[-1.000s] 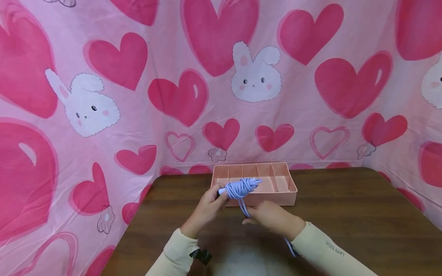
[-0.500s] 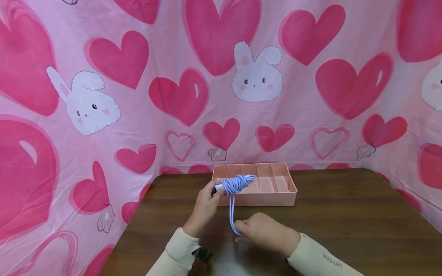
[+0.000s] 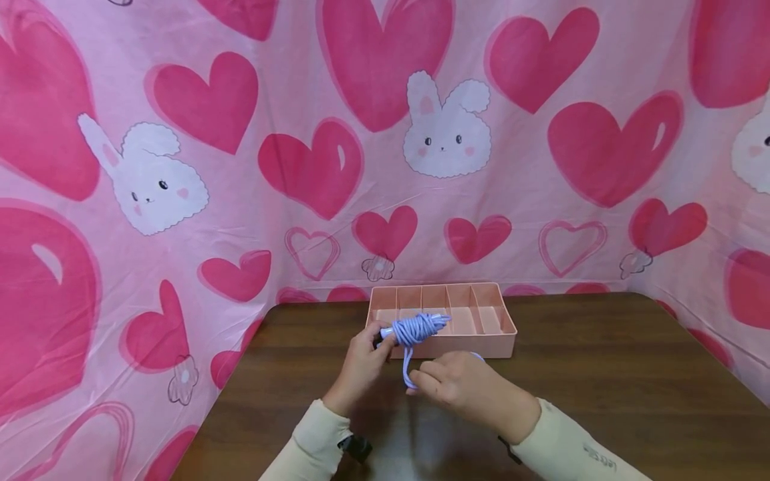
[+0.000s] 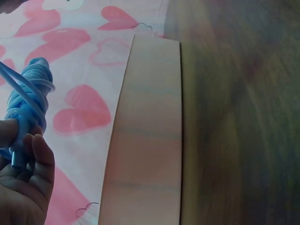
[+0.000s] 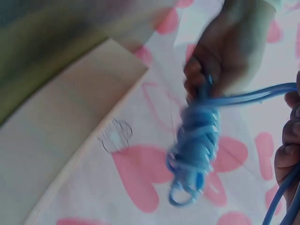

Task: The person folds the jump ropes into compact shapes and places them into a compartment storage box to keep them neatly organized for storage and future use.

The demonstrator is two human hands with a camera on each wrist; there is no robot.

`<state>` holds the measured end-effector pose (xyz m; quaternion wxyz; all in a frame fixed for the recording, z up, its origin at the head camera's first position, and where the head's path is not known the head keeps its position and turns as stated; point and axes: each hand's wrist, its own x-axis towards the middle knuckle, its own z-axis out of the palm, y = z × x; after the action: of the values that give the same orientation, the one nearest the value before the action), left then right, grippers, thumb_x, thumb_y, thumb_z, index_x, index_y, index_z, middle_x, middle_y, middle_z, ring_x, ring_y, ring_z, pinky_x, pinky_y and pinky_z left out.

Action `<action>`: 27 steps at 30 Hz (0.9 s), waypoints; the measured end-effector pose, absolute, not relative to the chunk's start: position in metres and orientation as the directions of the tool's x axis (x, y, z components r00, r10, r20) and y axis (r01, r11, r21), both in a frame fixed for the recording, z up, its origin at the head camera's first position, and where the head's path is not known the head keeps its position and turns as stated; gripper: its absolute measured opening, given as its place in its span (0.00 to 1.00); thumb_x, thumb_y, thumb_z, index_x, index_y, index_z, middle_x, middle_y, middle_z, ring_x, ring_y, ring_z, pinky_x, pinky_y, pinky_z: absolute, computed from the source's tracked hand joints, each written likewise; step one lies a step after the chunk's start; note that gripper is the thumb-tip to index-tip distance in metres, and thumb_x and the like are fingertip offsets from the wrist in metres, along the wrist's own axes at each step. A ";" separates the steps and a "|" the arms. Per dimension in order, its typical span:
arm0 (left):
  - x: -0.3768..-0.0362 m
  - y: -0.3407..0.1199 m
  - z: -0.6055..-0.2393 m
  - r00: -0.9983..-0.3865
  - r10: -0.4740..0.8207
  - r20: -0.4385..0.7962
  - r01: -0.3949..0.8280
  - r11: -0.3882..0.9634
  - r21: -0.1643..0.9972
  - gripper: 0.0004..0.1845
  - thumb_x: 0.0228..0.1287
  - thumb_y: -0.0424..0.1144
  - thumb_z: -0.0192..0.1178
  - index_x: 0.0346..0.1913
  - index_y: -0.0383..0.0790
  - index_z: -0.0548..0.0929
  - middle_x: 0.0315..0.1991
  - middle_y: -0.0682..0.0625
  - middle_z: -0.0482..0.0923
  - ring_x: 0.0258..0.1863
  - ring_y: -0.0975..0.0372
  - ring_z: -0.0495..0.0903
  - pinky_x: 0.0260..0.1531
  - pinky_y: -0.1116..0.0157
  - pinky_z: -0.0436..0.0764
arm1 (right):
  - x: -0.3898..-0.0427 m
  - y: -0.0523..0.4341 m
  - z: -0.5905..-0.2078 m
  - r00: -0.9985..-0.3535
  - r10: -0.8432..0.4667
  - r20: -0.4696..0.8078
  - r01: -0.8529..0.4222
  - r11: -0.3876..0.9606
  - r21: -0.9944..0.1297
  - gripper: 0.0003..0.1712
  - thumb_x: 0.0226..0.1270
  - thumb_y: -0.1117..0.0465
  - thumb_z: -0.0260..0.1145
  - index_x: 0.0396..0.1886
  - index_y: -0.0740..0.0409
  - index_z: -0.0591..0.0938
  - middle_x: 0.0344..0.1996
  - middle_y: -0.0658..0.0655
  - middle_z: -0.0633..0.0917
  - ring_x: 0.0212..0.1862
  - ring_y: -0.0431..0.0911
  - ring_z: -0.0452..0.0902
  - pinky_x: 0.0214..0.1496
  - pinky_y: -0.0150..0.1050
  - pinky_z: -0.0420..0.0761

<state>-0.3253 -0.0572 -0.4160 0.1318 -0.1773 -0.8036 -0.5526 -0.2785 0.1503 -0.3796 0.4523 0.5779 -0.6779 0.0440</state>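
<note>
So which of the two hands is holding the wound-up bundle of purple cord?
The left hand. It grips one end of the cord bundle in front of the pink tray, whereas the right hand only holds the loose strand hanging from it.

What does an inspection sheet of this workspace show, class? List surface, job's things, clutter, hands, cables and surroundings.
Surface: dark wooden table.
Job's things: coiled lilac rope held above pink divided tray; its compartments look empty.
Clutter: nothing seen.
Hands: left hand grips the bundle's end; right hand pinches the loose rope loop.
Cables: nothing seen besides the rope.
Surroundings: pink heart-and-bunny cloth behind and beside the table.
</note>
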 end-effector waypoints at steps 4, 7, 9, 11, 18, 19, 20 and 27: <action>-0.324 -0.058 -0.422 -0.895 0.189 0.403 0.445 0.361 0.820 0.05 0.69 0.37 0.60 0.42 0.40 0.80 0.25 0.51 0.74 0.24 0.62 0.73 0.24 0.67 0.76 | -0.285 0.154 -0.365 0.099 -0.719 0.688 -0.819 0.334 0.467 0.18 0.78 0.54 0.51 0.37 0.61 0.82 0.27 0.50 0.79 0.23 0.41 0.73 0.27 0.32 0.79; -0.322 -0.057 -0.422 -0.892 0.230 0.390 0.451 0.383 0.806 0.05 0.69 0.37 0.60 0.44 0.40 0.81 0.27 0.53 0.75 0.25 0.63 0.73 0.25 0.67 0.77 | -0.291 0.159 -0.354 0.059 -0.728 0.683 -0.823 0.352 0.446 0.15 0.75 0.53 0.57 0.36 0.60 0.81 0.28 0.50 0.80 0.24 0.41 0.74 0.32 0.33 0.81; -0.321 -0.057 -0.422 -0.885 0.253 0.390 0.463 0.400 0.791 0.05 0.69 0.36 0.61 0.44 0.40 0.82 0.28 0.54 0.75 0.25 0.63 0.74 0.26 0.67 0.77 | -0.295 0.163 -0.349 0.021 -0.736 0.676 -0.831 0.363 0.421 0.10 0.66 0.56 0.68 0.36 0.59 0.81 0.28 0.50 0.80 0.24 0.41 0.74 0.32 0.32 0.81; -0.321 -0.056 -0.422 -0.878 0.275 0.391 0.475 0.408 0.780 0.05 0.68 0.36 0.61 0.44 0.40 0.82 0.28 0.54 0.76 0.25 0.64 0.74 0.26 0.67 0.78 | -0.299 0.165 -0.344 -0.013 -0.745 0.667 -0.837 0.373 0.400 0.16 0.54 0.58 0.77 0.37 0.59 0.81 0.29 0.50 0.80 0.26 0.41 0.75 0.34 0.33 0.81; -0.319 -0.053 -0.426 -0.852 0.370 0.370 0.508 0.418 0.753 0.06 0.68 0.36 0.62 0.45 0.43 0.83 0.29 0.56 0.77 0.28 0.65 0.75 0.31 0.67 0.79 | -0.314 0.166 -0.340 -0.024 -0.750 0.661 -0.824 0.389 0.412 0.23 0.44 0.58 0.83 0.41 0.57 0.83 0.30 0.50 0.82 0.33 0.44 0.77 0.40 0.40 0.78; -0.319 -0.053 -0.427 -0.850 0.386 0.359 0.508 0.414 0.755 0.06 0.68 0.36 0.61 0.46 0.43 0.83 0.30 0.56 0.77 0.29 0.65 0.76 0.32 0.66 0.79 | -0.316 0.166 -0.340 -0.021 -0.748 0.664 -0.827 0.386 0.409 0.23 0.44 0.59 0.83 0.41 0.56 0.83 0.30 0.50 0.82 0.33 0.45 0.76 0.40 0.41 0.78; -0.319 -0.053 -0.427 -0.847 0.402 0.347 0.505 0.408 0.761 0.07 0.68 0.36 0.61 0.46 0.44 0.83 0.31 0.56 0.77 0.30 0.64 0.76 0.33 0.66 0.79 | -0.318 0.167 -0.341 -0.030 -0.750 0.661 -0.823 0.394 0.409 0.23 0.44 0.59 0.82 0.42 0.54 0.83 0.31 0.50 0.82 0.34 0.45 0.76 0.41 0.41 0.78; -0.318 -0.057 -0.424 -0.793 0.519 0.319 0.542 0.360 0.760 0.07 0.70 0.40 0.60 0.47 0.47 0.83 0.37 0.58 0.80 0.37 0.65 0.77 0.40 0.66 0.78 | -0.336 0.173 -0.343 -0.136 -0.759 0.636 -0.816 0.450 0.363 0.24 0.43 0.56 0.83 0.43 0.47 0.84 0.33 0.47 0.82 0.40 0.46 0.75 0.48 0.45 0.75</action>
<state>-0.3177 -0.0572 -0.4244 0.0122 -0.3216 -0.8246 -0.4653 -0.3360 0.1725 -0.3432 0.3980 0.5232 -0.7528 0.0357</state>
